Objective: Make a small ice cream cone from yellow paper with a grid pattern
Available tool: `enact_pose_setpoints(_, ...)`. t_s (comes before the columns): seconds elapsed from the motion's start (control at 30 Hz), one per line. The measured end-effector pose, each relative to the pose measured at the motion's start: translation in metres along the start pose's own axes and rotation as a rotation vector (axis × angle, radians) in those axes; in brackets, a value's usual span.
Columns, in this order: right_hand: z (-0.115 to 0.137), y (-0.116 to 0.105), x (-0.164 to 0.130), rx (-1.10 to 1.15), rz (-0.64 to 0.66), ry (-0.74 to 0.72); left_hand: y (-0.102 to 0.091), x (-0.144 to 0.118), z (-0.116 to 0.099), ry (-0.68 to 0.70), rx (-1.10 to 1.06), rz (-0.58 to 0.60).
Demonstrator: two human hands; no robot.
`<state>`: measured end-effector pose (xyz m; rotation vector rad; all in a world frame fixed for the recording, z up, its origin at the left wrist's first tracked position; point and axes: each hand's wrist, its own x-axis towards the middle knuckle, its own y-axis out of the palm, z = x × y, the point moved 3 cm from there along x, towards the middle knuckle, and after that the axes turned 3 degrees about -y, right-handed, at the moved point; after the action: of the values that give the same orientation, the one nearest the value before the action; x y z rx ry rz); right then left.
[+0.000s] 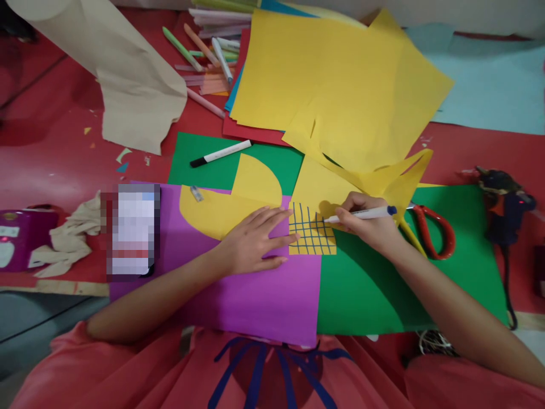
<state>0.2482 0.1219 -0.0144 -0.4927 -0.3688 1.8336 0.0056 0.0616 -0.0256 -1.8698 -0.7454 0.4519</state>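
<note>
Your right hand (366, 224) grips the blue marker (361, 214), its tip on the gridded yellow square (312, 234) at the purple-green seam; your left hand (255, 241) lies flat, fingers spread, pinning its edge. Ease that pressure and the square could slide, skewing lines.

Pen (361, 214) on gridded yellow square (312, 234)

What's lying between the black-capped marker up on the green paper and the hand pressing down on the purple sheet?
In the head view, yellow cut-out curves lie between the marker and the left hand.
</note>
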Motion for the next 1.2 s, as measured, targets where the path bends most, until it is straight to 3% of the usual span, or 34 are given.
enact_pose_setpoints(0.27,-0.003,-0.003,-0.001,0.005,-0.04,0.022,0.0,0.0,0.001,0.006,-0.02,-0.013)
enact_pose_setpoints(0.5,-0.001,-0.002,0.002,0.258,-0.076,0.114,0.0,0.001,0.001,-0.017,-0.03,0.009)
enact_pose_setpoints(0.83,0.022,0.042,0.017,0.158,0.108,-0.067,0.0,0.0,0.001,-0.014,-0.031,0.013)
enact_pose_setpoints(1.2,0.024,0.047,0.019,0.117,0.137,-0.129,0.001,0.001,0.001,-0.015,-0.032,0.003)
